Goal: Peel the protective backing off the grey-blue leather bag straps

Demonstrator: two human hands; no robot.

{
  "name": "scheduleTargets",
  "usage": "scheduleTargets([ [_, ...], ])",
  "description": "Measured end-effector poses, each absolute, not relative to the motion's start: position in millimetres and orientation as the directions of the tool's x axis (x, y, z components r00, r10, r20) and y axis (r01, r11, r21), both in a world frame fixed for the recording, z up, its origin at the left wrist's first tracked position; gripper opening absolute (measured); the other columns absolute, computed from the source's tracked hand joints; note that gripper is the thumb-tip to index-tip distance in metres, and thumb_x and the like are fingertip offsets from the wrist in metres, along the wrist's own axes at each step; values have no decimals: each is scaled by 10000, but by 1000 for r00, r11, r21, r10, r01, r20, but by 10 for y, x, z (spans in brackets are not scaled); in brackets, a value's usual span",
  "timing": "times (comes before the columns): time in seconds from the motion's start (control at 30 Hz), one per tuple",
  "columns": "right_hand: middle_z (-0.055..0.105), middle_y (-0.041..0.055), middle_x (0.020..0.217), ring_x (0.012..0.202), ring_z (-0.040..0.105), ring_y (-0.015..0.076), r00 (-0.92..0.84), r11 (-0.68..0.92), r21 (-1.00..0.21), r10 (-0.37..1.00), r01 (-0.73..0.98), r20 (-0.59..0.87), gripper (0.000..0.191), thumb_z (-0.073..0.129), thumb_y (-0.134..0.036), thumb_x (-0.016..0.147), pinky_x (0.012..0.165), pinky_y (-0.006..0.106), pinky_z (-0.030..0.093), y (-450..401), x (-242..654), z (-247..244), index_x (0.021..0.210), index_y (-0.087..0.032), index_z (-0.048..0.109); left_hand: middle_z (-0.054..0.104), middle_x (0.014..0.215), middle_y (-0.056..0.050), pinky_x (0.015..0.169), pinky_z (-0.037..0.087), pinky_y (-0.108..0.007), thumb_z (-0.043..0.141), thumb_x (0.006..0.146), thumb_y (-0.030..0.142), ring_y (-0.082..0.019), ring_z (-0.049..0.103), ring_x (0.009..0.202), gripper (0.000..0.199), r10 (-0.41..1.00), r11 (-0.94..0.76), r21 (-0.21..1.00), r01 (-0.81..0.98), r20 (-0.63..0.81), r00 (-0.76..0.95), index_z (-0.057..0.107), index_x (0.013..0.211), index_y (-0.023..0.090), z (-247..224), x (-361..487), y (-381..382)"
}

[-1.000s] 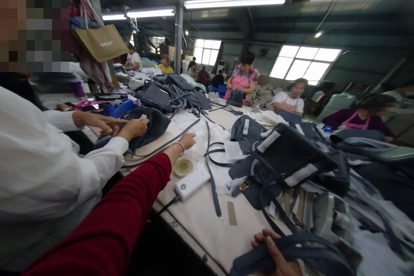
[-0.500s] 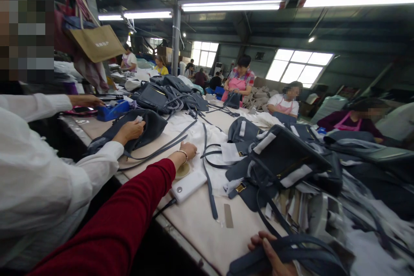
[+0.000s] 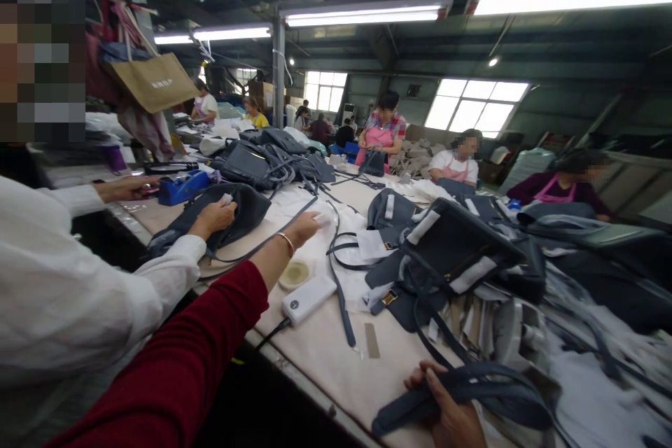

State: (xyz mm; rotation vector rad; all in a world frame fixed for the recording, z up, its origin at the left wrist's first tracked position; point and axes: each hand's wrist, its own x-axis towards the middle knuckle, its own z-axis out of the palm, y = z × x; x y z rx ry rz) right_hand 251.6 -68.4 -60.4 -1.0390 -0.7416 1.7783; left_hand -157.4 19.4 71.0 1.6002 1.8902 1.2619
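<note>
We work at a long table (image 3: 336, 371) that runs from the near right edge away to the far left, heaped with grey-blue bags. The biggest of these, a dark bag (image 3: 467, 252) with paper-wrapped parts, lies on its side at the right, straps spilling toward us. A co-worker in a white sleeve (image 3: 78, 294) sits close on our left, one hand on another bag (image 3: 246, 206), the other by a blue tape dispenser (image 3: 181, 187).

Our right hand (image 3: 446, 409) is at the near edge, fingers (image 3: 438, 388) clamped around a bundle of straps (image 3: 472, 399). The bundle's long axis runs left to right across us, its free end sticking out left of the fist and the rest trailing right toward the pile.

Our left hand (image 3: 304, 227), on a red sleeve (image 3: 183, 364), stretches far and left, well apart from the right. Its fingers are straight and close together, empty, tips at the white cloth (image 3: 336, 224) and just beside a loose strap (image 3: 339, 280). That strap's long axis runs near to far, starting at the fingertips and ending near us. So the left hand is the nearer one to it, and the strap lies to the right of those fingers.

Below the left wrist sit a white power bank (image 3: 308, 299) and a small round dish (image 3: 294, 274).
</note>
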Motion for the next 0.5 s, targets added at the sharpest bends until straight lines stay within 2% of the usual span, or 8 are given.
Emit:
scheduleTargets([
  [0.1, 627, -21, 647, 683, 641, 178, -239, -355, -819, 932, -451, -272, 384, 839, -375, 657, 686, 321, 548, -736, 2512, -546, 912, -169, 640, 715, 865, -58, 796, 506, -285, 541, 846, 461, -191, 642, 860, 397, 914, -170, 810, 562, 342, -217, 702, 941, 111, 811, -1138, -21],
  [0.17, 556, -48, 581, 644, 613, 156, -243, -353, -798, 934, -489, -264, 326, 814, -357, 700, 636, 290, 521, -764, 2504, -505, 903, -175, 636, 713, 938, -68, 910, 476, -321, 569, 831, 385, -222, 621, 1004, 290, 896, -278, 755, 593, 426, -122, 715, 862, 137, 807, -812, -203],
  [0.23, 488, -64, 540, 599, 574, 138, -259, -359, -773, 931, -524, -257, 298, 798, -356, 723, 582, 270, 488, -784, 2475, -444, 892, -176, 631, 710, 954, -76, 1049, 383, -390, 592, 813, 282, -248, 562, 1153, 171, 849, -400, 609, 684, 528, 26, 722, 831, 171, 737, -485, -407],
  [0.3, 443, -75, 530, 548, 519, 114, -293, -374, -753, 923, -541, -248, 302, 792, -365, 728, 527, 249, 447, -789, 2419, -354, 891, -174, 625, 708, 922, -64, 1129, 253, -469, 588, 800, 190, -252, 521, 1220, 138, 808, -456, 457, 764, 573, 139, 718, 841, 209, 613, -185, -607],
  [0.4, 384, -95, 519, 474, 425, 78, -357, -415, -758, 899, -502, -256, 349, 786, -410, 724, 450, 212, 363, -762, 2302, -196, 915, -174, 614, 695, 906, -44, 1150, 133, -526, 553, 795, 108, -241, 507, 1242, 213, 784, -465, 326, 823, 583, 212, 702, 866, 241, 393, 164, -849],
  [0.5, 349, -109, 504, 430, 359, 63, -416, -468, -788, 859, -400, -298, 423, 768, -481, 718, 408, 193, 296, -709, 2182, -88, 958, -176, 600, 675, 872, -40, 1154, 89, -545, 516, 844, 124, -235, 499, 1245, 222, 769, -471, 238, 849, 583, 263, 696, 878, 249, 226, 353, -997],
])
